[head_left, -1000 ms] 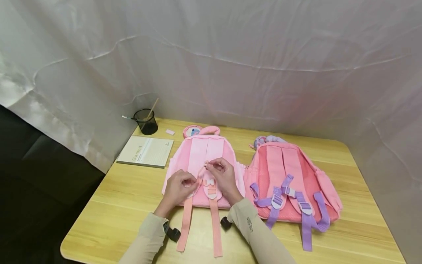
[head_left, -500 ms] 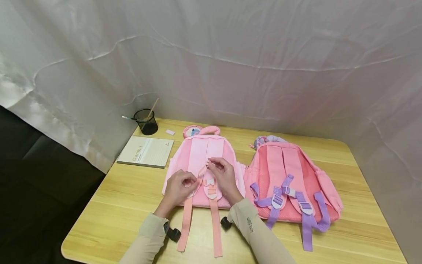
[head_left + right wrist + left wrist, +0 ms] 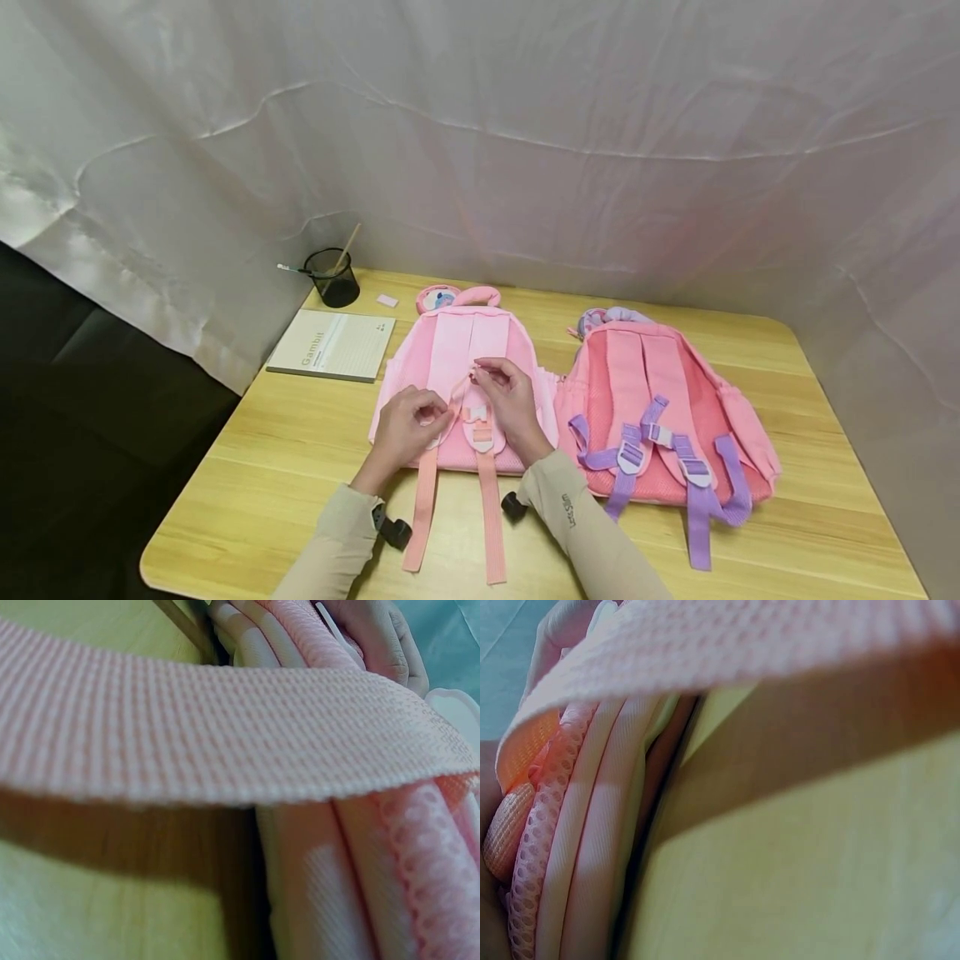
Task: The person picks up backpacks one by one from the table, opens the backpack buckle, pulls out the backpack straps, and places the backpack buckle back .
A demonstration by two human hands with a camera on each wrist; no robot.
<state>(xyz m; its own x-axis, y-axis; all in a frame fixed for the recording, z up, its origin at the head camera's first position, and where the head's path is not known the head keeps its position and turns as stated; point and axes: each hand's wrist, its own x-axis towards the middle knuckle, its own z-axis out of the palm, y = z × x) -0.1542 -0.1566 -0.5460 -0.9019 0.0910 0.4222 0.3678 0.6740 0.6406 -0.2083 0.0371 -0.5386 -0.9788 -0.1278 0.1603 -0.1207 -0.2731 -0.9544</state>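
Note:
A light pink child's backpack (image 3: 450,346) lies on the table, its padded back and shoulder straps facing up. Over its lower middle, my left hand (image 3: 408,421) pinches a peach webbing strap (image 3: 460,388) low down. My right hand (image 3: 512,404) pinches that strap's upper end between thumb and fingers; what its tip carries is too small to tell. Just below sits a white buckle piece (image 3: 476,414) on the right shoulder strap. Two loose webbing tails hang toward the table's front edge, one crossing the left wrist view (image 3: 742,649) and one the right wrist view (image 3: 187,735).
Right beside it lies a coral pink backpack (image 3: 622,358) with purple straps and a fastened white buckle (image 3: 661,435). At the back left are a notebook (image 3: 352,342), a black mesh pen cup (image 3: 339,287) and a small eraser (image 3: 387,300). Pale curtains surround the table.
My right fingertips have shifted very slightly right and up with the strap's end. My left hand and both backpacks stay in place.

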